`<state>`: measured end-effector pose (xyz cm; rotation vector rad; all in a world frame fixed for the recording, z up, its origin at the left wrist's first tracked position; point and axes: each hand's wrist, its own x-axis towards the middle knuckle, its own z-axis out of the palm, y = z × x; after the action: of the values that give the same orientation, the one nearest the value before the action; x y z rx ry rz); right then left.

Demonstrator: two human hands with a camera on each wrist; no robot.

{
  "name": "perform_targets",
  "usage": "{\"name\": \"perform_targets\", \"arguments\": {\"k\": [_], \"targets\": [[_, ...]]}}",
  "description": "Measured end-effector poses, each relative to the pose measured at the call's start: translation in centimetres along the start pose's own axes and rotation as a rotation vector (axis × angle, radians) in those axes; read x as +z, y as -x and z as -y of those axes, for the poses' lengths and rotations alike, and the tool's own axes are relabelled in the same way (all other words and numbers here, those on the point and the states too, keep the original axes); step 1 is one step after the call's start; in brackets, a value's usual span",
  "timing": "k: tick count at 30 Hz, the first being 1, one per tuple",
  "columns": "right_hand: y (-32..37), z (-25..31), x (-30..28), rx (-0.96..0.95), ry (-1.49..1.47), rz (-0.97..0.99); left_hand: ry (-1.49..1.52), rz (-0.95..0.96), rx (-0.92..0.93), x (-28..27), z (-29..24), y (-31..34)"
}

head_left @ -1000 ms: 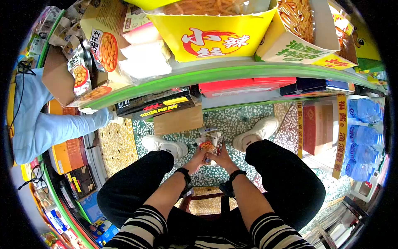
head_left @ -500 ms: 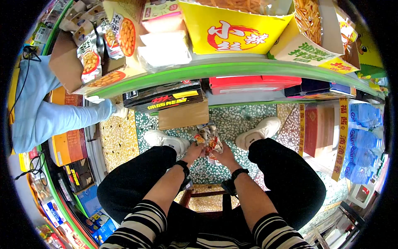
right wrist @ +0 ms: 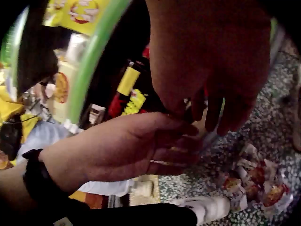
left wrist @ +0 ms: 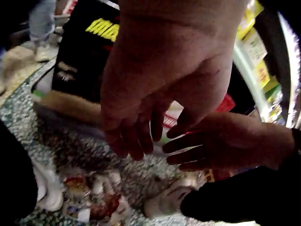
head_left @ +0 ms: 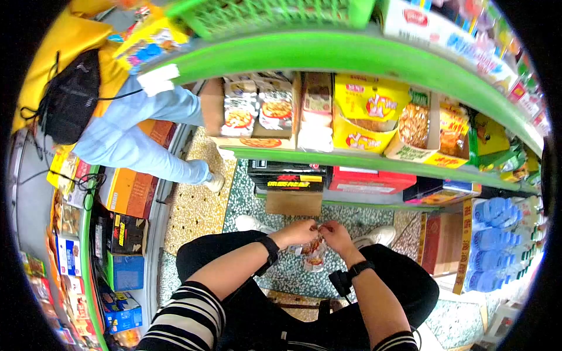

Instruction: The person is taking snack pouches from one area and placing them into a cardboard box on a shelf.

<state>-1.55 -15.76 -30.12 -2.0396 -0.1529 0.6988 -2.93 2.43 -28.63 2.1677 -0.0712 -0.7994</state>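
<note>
A bunch of small red-and-white snack packets (head_left: 314, 253) hangs between my knees. My left hand (head_left: 307, 229) and my right hand (head_left: 328, 229) meet at its top, and each pinches the upper edge with curled fingers. In the left wrist view, the left hand (left wrist: 136, 141) curls down beside the right hand's fingers (left wrist: 188, 148), with the packets (left wrist: 94, 207) blurred below. The right wrist view has the right hand (right wrist: 207, 117) above the left hand (right wrist: 181, 148), and the packets (right wrist: 256, 186) dangle over the speckled floor. The exact pinch point is hidden by the fingers.
Green-edged shelves (head_left: 351, 161) in front carry yellow snack boxes (head_left: 366, 111) and bagged nuts (head_left: 257, 108). Black and red cartons (head_left: 287, 175) sit on the lower shelf above a cardboard box (head_left: 293, 202). A person in blue jeans (head_left: 134, 140) stands at left. Bottled water packs (head_left: 497, 234) stand at right.
My head has tilted up, so higher shelves show. Both hands have lifted the packets from near the floor to knee height and closed together at their top.
</note>
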Motion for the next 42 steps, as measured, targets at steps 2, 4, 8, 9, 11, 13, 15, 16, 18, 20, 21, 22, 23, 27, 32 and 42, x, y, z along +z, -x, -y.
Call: {"name": "perform_targets", "arguments": {"k": [2,4,8,9,11,13,15,16,18,20,21,22,23,27,32,42], "targets": [[1.0,2.8,-1.5,-0.010,-0.044,0.014,-0.069,0.001,0.075,-2.9,-4.9,2.6],[2.9,5.4,-3.1,-0.108,-0.263,-0.032,-0.029,-0.018,0.169,-4.8,-7.5,4.4],[5.8,11.3,-6.7,-0.188,-0.345,-0.096,0.236,-0.220,0.409,-11.0,-10.9,7.8],[6.2,12.8,-7.1,-0.207,-0.338,-0.121,0.275,-0.318,0.447,-12.5,-11.1,7.9],[6.1,16.2,-7.6,-0.284,-0.295,-0.149,0.245,-0.498,0.423,-15.8,-13.8,10.4],[5.6,20.3,-7.4,-0.382,-0.247,-0.182,0.480,-0.686,0.565,-17.5,-12.6,9.3],[4.5,24.2,-6.9,-0.425,-0.175,-0.208,0.522,-0.946,0.621,-19.6,-11.6,8.5],[3.6,25.5,-6.7,-0.444,-0.137,-0.209,0.532,-1.009,0.580,-20.3,-11.4,8.9],[1.6,28.2,-6.3,-0.518,-0.048,-0.255,0.511,-1.141,0.535,-21.5,-11.3,9.4],[0.0,31.7,-5.6,-0.558,0.001,-0.306,0.443,-1.280,0.522,-22.3,-10.9,8.8],[-1.2,32.9,-5.6,-0.597,0.131,-0.355,0.413,-1.298,0.519,-22.6,-10.5,8.5],[-2.3,33.9,-5.7,-0.631,0.261,-0.402,0.383,-1.313,0.513,-22.7,-10.1,8.3],[-3.4,34.9,-5.7,-0.665,0.389,-0.448,0.351,-1.327,0.506,-22.7,-9.7,8.1],[-6.8,38.2,-5.9,-0.602,0.831,-0.531,0.339,-1.372,0.556,-22.8,-8.6,7.7],[-9.0,39.6,-4.1,-0.589,1.016,-0.481,0.357,-1.374,0.550,-22.8,-8.6,8.4],[-10.0,39.3,-2.4,-0.371,1.177,-0.540,0.308,-1.366,0.505,-22.5,-8.2,8.2]]}}
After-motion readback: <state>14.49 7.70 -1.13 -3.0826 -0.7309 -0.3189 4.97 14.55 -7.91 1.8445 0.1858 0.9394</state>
